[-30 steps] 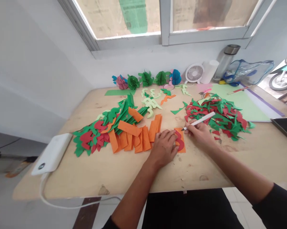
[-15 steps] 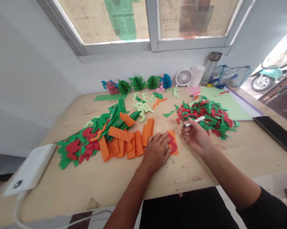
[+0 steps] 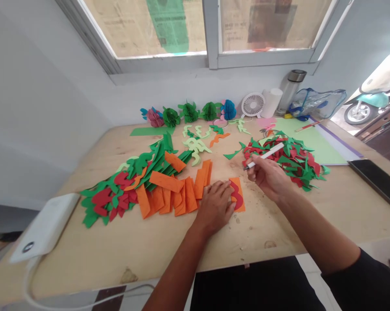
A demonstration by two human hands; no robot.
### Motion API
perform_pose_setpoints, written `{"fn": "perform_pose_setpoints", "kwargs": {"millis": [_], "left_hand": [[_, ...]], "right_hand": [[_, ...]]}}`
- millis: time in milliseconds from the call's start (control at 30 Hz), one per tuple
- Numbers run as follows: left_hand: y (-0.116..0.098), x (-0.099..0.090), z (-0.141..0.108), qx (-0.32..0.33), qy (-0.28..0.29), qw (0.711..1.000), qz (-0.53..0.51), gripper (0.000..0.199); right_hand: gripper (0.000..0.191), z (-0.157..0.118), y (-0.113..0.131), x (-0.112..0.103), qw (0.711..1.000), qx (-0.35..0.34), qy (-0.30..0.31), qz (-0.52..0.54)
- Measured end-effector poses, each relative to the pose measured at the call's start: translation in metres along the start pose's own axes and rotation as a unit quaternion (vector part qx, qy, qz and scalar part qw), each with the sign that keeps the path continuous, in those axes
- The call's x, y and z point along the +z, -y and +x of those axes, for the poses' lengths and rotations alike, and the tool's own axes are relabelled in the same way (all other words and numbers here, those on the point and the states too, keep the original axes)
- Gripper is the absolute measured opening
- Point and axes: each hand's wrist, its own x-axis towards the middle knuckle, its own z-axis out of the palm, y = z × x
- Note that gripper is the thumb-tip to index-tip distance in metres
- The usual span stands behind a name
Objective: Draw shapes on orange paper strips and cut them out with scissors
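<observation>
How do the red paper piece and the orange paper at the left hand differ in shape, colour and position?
The red paper piece has a curvy, lobed outline, while the orange paper shows straight edges. The red piece is on top; the orange paper lies beneath it and shows past its right side. Both lie flat, with the left hand over their left part.

- what's the tabletop [image 3: 169, 250] like?
- wood, matt, knotted.
- the orange strips [image 3: 165, 181] and the red cutout [image 3: 238, 203]?
- matt paper, both.
- the pen [image 3: 266, 155]?
- smooth plastic, by its look.
- and the smartphone [image 3: 376, 179]?
- a smooth, glossy face.
- the bottle [image 3: 287, 97]?
- clear and shiny, its cap [image 3: 297, 76] metallic.
- the pouch [image 3: 333, 103]?
- crinkled, see-through plastic.
</observation>
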Motion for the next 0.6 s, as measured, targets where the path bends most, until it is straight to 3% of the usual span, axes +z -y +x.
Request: {"fn": "perform_pose_setpoints", "kwargs": {"millis": [200, 333, 600], "left_hand": [[-0.002, -0.003, 0.0, -0.006, 0.013, 1.0, 0.007, 0.029], [-0.003, -0.004, 0.001, -0.013, 0.016, 1.0, 0.006, 0.029], [-0.003, -0.005, 0.001, -0.015, 0.018, 1.0, 0.0, 0.029]], "right_hand": [[0.024, 0.01, -0.035, -0.002, 0.969, -0.104, -0.052, -0.217], [0.015, 0.013, -0.056, -0.009, 0.932, -0.158, -0.016, -0.326], [0.013, 0.014, -0.063, -0.016, 0.892, -0.194, -0.007, -0.407]]}}
